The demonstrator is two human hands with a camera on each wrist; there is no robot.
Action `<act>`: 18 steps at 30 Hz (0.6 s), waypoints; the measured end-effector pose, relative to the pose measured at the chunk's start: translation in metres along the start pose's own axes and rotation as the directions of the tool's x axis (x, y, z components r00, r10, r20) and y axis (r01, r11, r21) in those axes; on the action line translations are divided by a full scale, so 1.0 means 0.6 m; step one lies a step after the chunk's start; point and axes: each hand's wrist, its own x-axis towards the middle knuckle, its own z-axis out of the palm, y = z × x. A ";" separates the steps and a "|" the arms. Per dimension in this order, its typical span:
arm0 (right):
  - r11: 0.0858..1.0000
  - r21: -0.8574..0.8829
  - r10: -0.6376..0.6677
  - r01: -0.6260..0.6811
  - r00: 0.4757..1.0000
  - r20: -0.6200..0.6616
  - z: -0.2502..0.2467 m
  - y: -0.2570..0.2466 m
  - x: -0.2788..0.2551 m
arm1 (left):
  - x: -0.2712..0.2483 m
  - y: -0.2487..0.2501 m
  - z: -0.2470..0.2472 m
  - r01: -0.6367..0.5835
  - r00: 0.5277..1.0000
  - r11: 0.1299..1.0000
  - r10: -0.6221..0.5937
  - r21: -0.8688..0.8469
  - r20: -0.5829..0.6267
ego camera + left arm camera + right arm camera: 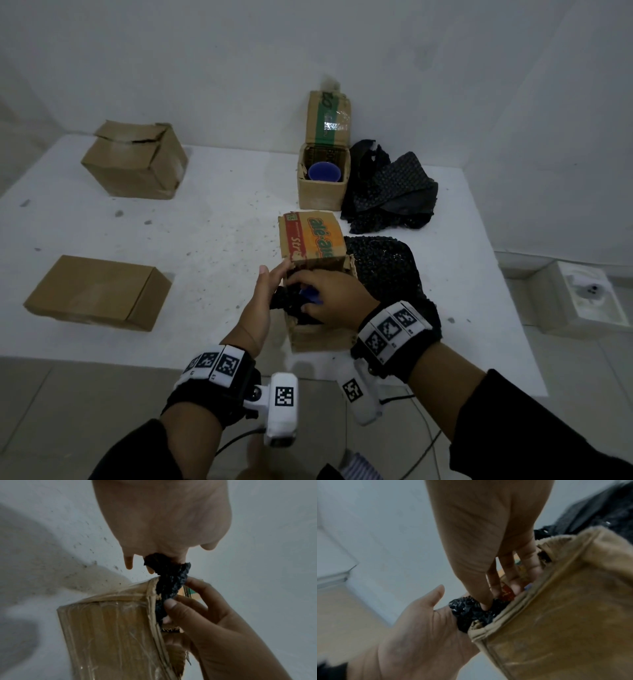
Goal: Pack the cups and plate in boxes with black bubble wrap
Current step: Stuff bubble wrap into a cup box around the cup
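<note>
An open cardboard box (320, 337) with an orange printed flap (313, 236) stands near the table's front edge. Black bubble wrap (286, 301) bulges from its left side, and a bit of a blue cup (310, 295) shows between my hands. My left hand (265, 291) lies flat against the wrap (467, 614) with fingers straight and thumb up. My right hand (332, 294) reaches over the opening. In the left wrist view its thumb and fingers pinch the wrap (169, 585) at the box's (109, 635) rim. A second open box (323, 195) farther back holds another blue cup (323, 172).
Loose black bubble wrap (390, 188) is piled right of the far box, and another sheet (383, 267) lies right of the near box. Two closed cardboard boxes (135, 164) (99, 293) sit on the left of the white table (212, 240). Tiled floor lies below.
</note>
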 end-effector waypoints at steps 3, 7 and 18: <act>0.998 0.070 0.005 -0.009 0.999 0.053 -0.001 0.004 -0.003 | 0.004 -0.009 -0.006 0.005 1.000 0.999 -0.005 0.042 0.000; 0.966 -0.248 -0.043 0.068 0.994 0.105 -0.017 0.017 -0.028 | 0.007 -0.020 -0.007 -0.007 1.000 0.999 0.006 0.054 0.007; 0.840 -0.543 0.204 -0.018 0.937 0.284 -0.010 0.020 -0.024 | 0.018 -0.044 0.037 -0.105 0.992 0.994 0.105 0.001 -0.064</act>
